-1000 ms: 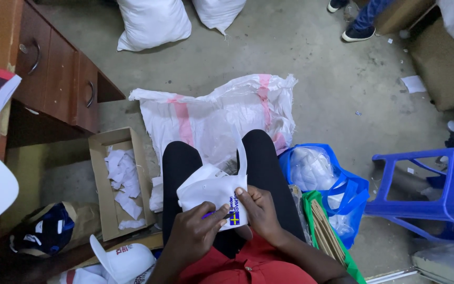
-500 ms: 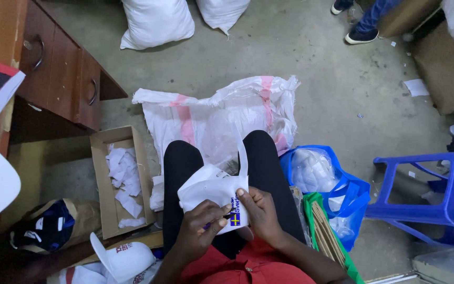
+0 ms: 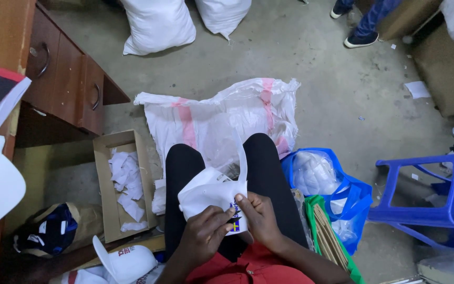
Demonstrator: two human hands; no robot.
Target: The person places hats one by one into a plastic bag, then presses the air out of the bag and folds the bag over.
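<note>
A white cap (image 3: pixel 208 192) with a blue and yellow patch on its front lies on my lap, its strap sticking up. My left hand (image 3: pixel 203 236) pinches the cap's lower edge at the patch. My right hand (image 3: pixel 258 218) grips the cap from the right, thumb on the patch. Both hands rest over my black-trousered knees.
A big white sack with pink stripes (image 3: pixel 222 118) lies on the floor ahead. A cardboard box of white scraps (image 3: pixel 124 181) sits left. A blue bag (image 3: pixel 324 181) and blue plastic stool (image 3: pixel 437 197) stand right. Wooden drawers (image 3: pixel 66 84) far left; another white cap (image 3: pixel 127 260) below; a person's feet (image 3: pixel 361 26).
My hands and the cap have barely shifted; the fingers of my left hand have moved slightly closer to the patch.
</note>
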